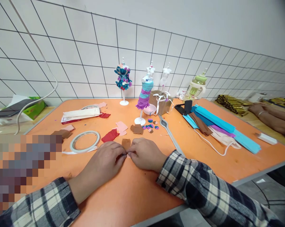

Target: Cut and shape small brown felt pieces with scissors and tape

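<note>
My left hand [109,160] and my right hand [145,154] meet at the near middle of the orange table, thumbs and fingers pinched together. Between them is a small piece of brown crepe paper [126,143], its lower edge at my fingertips. A sliver of pale pink shows beneath the fingers, too small to name. Just beyond my hands lie a red paper scrap [110,135], pink paper [121,127] and another brown piece [137,129]. Left of my left hand rests a roll of white tape [85,142], its loose end trailing toward me.
Small mannequins stand at the back, one in a blue-and-purple paper dress [145,91], another in teal ruffles [123,78]. Nearby are a pink bowl [150,109], a cardboard box [164,105] and a bottle [196,88]. Folded crepe paper [215,119] lies right. Another person's arm [270,115] rests farther right.
</note>
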A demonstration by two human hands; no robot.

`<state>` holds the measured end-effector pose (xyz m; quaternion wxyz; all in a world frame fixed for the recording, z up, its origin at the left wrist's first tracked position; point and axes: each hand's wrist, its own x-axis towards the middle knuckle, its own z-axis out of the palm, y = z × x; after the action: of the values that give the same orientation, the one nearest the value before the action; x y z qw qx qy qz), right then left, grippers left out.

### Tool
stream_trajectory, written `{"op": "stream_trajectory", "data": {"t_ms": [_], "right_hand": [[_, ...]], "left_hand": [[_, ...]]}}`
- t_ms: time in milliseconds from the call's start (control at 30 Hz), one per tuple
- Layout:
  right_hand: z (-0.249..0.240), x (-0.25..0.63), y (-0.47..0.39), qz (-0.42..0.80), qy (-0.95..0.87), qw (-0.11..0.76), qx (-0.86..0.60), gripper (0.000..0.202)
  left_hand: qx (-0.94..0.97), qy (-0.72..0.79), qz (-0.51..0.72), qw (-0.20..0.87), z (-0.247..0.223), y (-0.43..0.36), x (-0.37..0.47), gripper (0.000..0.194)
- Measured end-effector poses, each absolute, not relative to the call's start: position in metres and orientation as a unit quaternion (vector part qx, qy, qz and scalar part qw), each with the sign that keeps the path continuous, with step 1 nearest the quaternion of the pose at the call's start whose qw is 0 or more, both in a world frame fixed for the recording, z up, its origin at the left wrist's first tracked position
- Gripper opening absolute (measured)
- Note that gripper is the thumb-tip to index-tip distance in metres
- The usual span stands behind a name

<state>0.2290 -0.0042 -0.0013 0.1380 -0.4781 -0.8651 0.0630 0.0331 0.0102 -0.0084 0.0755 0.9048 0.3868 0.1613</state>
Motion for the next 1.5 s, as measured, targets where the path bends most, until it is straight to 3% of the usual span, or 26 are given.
{"op": "stream_trajectory", "data": {"t_ms": [167,533,1033,1500], "right_hand": [[0.0003,0.2305,-0.0009,0.086,-0.845,0.172,-0.500,0.027],[-0.0016,0.2281,-0.0026,0.038,-0.872,0.118,-0.474,0.025],[-0.0010,0.2278,-0.0062,0.036,-0.848,0.175,-0.498,0.019],[-0.0050,0.2238,0.0000,0.098,-0.824,0.147,-0.539,0.014]], "left_hand": [[0.906,0.377,0.175,0.074,-0.0110,0.0127,0.0323,0.017],[0.907,0.383,0.172,0.045,-0.0094,0.0115,0.0299,0.021],[0.907,0.393,0.143,0.045,-0.0067,0.0118,0.0324,0.020],[0.897,0.432,0.089,0.023,-0.0044,0.0163,0.0356,0.022]]}}
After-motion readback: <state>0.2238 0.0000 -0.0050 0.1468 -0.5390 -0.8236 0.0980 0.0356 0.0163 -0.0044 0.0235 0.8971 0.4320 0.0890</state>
